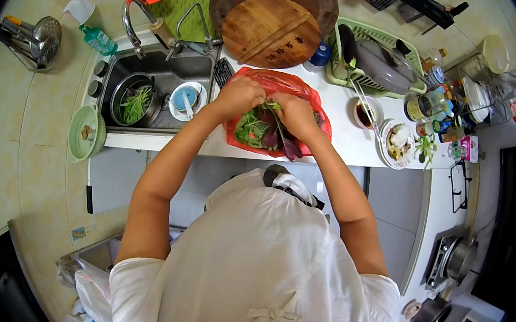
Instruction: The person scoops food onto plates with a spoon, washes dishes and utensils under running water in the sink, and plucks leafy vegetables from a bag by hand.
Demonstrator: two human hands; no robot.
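Note:
A red plastic bag [324, 119] lies open on the white counter, with green and purple leafy vegetables [255, 128] in it. Above the leaves, my left hand [239, 98] has its fingers pressed together around a green stem. Close beside it on the right, my right hand [297, 116] pinches the same bunch of stems, its fingers bent. Some purple leaves hang over the bag's front edge. In the left part of the sink, a metal pot [117, 103] holds green stems and leaves [136, 105].
The sink [166, 66] also holds a white bowl with a blue dish. A green colander [77, 142] sits at its left. Round wooden boards [272, 30] lean behind the bag. Rightward are a green rack [336, 75], a bowl of dark liquid and a plate [394, 159] of food.

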